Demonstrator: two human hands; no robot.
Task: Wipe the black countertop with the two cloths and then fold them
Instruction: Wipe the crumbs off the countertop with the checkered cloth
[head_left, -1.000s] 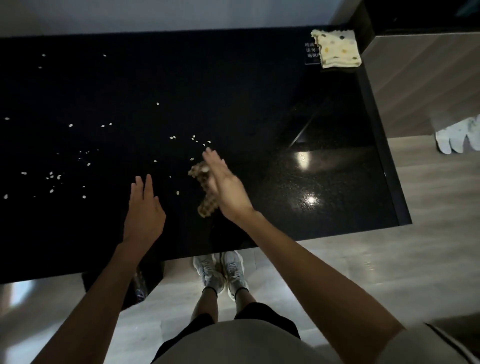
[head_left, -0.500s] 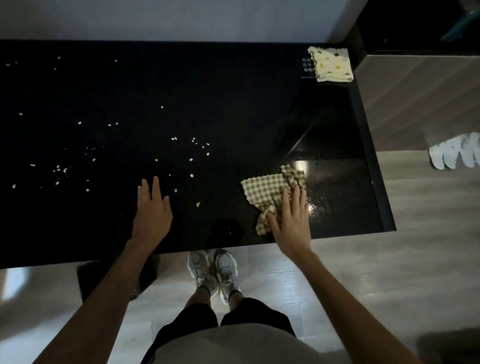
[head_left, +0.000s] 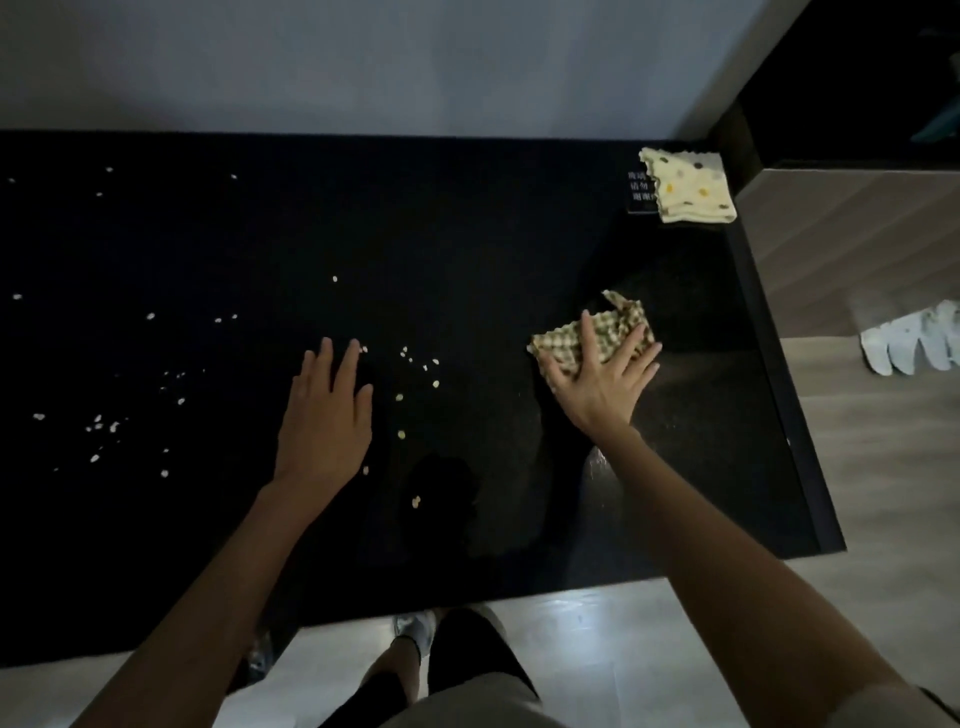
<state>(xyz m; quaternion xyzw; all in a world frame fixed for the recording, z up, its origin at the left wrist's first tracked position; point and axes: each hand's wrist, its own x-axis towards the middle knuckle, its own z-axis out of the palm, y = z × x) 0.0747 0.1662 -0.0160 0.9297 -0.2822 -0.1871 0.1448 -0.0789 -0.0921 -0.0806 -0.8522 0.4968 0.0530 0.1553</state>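
Black countertop (head_left: 467, 218) is stretching before us; we are pressing the checked cloth (head_left: 618, 327) down under our right hand (head_left: 602, 384), fingers spread. Crumbs (head_left: 421, 364) are lying to its left, beside our left hand (head_left: 327, 415), whose fingers are straight and close together. The dotted cloth (head_left: 691, 189) is sitting in the far right corner.

Open black table (head_left: 493, 218) runs from the wall (head_left: 363, 62) down its middle, strewn only with flat pale crumbs (head_left: 435, 384). A lane lies between the left hand (head_left: 324, 410) and the right hand (head_left: 597, 382), which presses the checked cloth (head_left: 621, 322). The dotted cloth (head_left: 691, 189) and a small sign (head_left: 640, 193) crowd the far right corner beside the wooden cabinet (head_left: 841, 244)
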